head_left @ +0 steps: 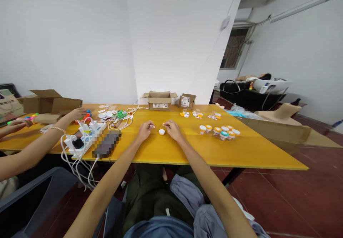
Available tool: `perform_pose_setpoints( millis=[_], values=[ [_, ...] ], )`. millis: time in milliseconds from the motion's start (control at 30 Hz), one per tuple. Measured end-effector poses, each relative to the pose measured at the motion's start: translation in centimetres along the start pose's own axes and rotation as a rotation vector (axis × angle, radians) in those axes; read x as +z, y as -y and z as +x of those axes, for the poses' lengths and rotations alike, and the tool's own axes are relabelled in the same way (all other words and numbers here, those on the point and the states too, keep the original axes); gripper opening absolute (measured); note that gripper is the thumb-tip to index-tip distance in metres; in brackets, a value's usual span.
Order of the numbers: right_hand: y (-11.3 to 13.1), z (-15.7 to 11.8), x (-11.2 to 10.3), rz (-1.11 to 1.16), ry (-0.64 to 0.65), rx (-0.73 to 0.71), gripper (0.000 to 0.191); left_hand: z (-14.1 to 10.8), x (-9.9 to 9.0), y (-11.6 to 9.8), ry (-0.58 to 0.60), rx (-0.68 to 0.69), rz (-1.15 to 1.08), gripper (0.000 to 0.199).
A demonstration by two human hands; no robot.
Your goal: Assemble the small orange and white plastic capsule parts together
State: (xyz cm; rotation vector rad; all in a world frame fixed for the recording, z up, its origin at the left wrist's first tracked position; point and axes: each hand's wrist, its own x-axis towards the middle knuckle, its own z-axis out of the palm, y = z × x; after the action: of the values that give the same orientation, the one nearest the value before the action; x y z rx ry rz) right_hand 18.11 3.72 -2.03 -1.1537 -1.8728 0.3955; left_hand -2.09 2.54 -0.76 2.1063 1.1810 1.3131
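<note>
My left hand [145, 130] is closed around a small whitish piece [152, 126] with reddish marks, its kind too small to make out. Opposite it, my right hand [173, 129] pinches something tiny and pale between thumb and fingertips. On the table between both hands lies a round white cap-like piece [162, 132], touched by neither. Off to the right stands a group of small clear cups with white, orange and teal lids, among them a teal-lidded cup [224, 135] and a white-lidded cup [202, 128].
Loose orange and white pieces [198, 115] lie toward the back right. Cardboard boxes [160, 101] stand against the wall. To my left are a power strip [87, 138] with cables, a blurred-out dark device [107, 143] and a co-worker's arm [40, 150].
</note>
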Motion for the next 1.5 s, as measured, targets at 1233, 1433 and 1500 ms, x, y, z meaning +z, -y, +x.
perform_pose_setpoints(
  millis=[1233, 1433, 1500],
  values=[
    [1.6, 0.0, 0.2, 0.661, 0.091, 0.052, 0.022, -0.2, 0.8, -1.3, 0.049, 0.002, -0.313, 0.020],
    [2.0, -0.2, 0.1, 0.699, 0.112, 0.049, 0.027, -0.2, 0.8, -1.1, 0.035, 0.000, -0.292, 0.021],
    [2.1, -0.2, 0.1, 0.689, 0.111, 0.054, 0.028, -0.1, 0.9, -1.1, 0.032, 0.004, -0.289, 0.021]
  ],
)
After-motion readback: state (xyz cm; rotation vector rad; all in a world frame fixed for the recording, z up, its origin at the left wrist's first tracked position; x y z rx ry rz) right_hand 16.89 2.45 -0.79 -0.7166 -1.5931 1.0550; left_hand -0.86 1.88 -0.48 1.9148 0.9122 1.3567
